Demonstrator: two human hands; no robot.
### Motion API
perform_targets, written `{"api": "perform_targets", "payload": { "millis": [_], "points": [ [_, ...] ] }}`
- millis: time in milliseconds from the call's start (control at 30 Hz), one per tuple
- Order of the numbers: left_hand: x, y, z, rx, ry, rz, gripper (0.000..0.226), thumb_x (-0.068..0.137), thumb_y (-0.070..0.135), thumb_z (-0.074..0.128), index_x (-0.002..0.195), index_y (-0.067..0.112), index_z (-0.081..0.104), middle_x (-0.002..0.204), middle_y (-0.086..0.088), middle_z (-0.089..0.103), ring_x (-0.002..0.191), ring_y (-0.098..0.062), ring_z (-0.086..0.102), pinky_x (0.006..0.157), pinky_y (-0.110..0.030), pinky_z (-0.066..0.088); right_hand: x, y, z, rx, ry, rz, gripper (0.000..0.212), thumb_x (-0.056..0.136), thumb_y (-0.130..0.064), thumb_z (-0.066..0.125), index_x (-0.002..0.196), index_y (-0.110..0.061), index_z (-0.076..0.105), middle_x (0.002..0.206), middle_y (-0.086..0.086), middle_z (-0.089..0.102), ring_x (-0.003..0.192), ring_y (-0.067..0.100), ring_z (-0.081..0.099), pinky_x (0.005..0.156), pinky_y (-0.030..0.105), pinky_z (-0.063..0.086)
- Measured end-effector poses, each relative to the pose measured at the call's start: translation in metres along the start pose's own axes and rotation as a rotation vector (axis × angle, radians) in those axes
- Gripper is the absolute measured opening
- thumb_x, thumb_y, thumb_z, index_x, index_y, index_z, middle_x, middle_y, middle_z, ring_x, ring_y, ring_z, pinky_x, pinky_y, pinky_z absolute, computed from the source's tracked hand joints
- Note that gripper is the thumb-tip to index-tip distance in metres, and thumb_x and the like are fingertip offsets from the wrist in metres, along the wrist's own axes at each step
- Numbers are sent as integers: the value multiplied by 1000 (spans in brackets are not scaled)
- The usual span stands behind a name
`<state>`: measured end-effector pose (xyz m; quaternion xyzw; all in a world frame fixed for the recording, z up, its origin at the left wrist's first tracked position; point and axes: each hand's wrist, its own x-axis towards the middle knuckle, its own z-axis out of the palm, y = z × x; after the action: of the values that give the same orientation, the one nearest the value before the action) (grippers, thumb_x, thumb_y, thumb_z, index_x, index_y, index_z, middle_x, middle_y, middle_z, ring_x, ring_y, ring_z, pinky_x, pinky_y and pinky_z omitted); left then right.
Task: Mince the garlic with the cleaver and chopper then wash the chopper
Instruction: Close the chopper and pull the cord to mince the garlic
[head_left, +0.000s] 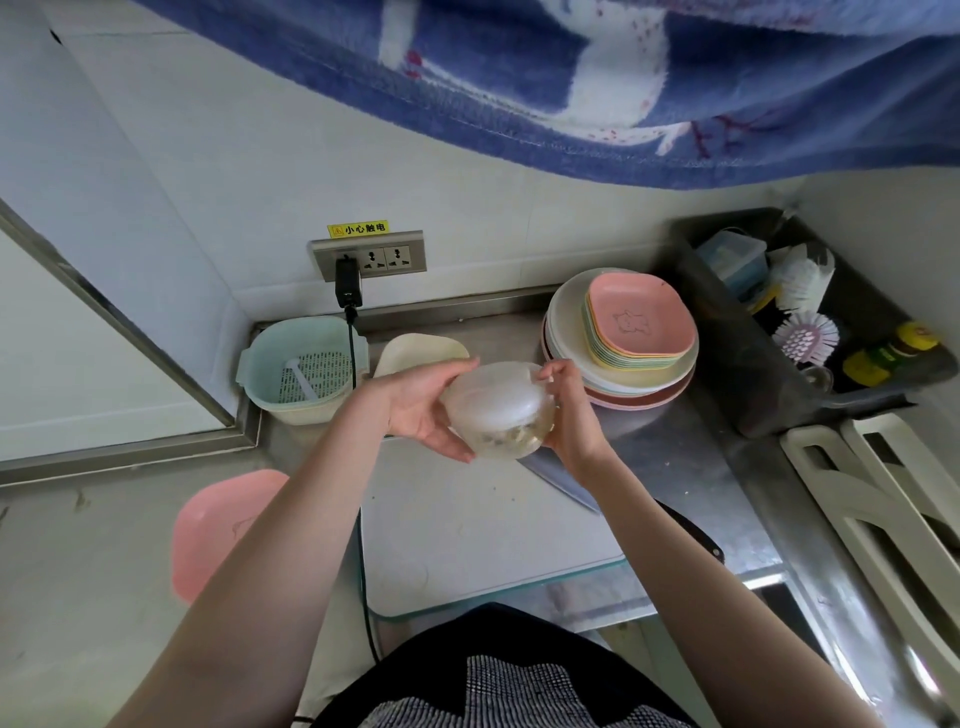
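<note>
I hold the chopper (496, 410), a round clear plastic tub with a whitish lid, in the air above the cutting board (467, 540). Pale garlic bits show through its lower wall. My left hand (421, 405) cups its left side, thumb on top and fingers underneath. My right hand (569, 410) grips its right side, the fingers pinching at the lid's edge. The cleaver (563, 483) lies flat on the board under my right wrist; its dark handle (696, 535) pokes out towards the right.
A mint strainer basket (301, 369) and a cream dish (415, 353) stand at the back left. Stacked plates and pink dishes (631, 332) are at the back right. A dark tray with brushes (810, 322) and a rack (883, 509) are on the right. A pink dish (218, 525) lies left.
</note>
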<state>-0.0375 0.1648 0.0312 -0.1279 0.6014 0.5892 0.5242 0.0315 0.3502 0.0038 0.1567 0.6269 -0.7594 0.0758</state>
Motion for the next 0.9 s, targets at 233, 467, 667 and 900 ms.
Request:
{"api": "perform_targets", "payload": {
  "millis": [233,467,667,900],
  "points": [
    [22,-38,-8,43,262,173,62,86,15,68,134,42,39,127,3,47,112,-31,52,84,-53,51,1,43,-8,-302,-254,-139,27,80,-29,70,90,-27,45,110,-5,53,104,17,52,83,37,43],
    [36,-60,-9,331,410,347,69,81,1,67,130,44,47,147,0,33,126,-24,40,92,-37,47,-6,84,-6,-426,-198,4,30,81,-10,62,87,-38,52,118,-13,56,115,21,56,88,29,43],
    [35,-52,20,1269,371,144,107,73,23,73,144,57,1,152,6,-37,141,-30,-31,110,-67,7,-10,73,1,-1241,-188,-268,32,82,-36,67,107,-23,51,147,0,32,123,26,44,89,38,45],
    [50,-76,24,1497,510,282,110,65,29,80,142,54,7,156,8,-21,142,-35,-23,99,-74,22,-7,64,-9,-1545,-352,-738,28,74,-30,76,95,-26,59,118,3,59,94,28,57,58,39,53]
  ]
}}
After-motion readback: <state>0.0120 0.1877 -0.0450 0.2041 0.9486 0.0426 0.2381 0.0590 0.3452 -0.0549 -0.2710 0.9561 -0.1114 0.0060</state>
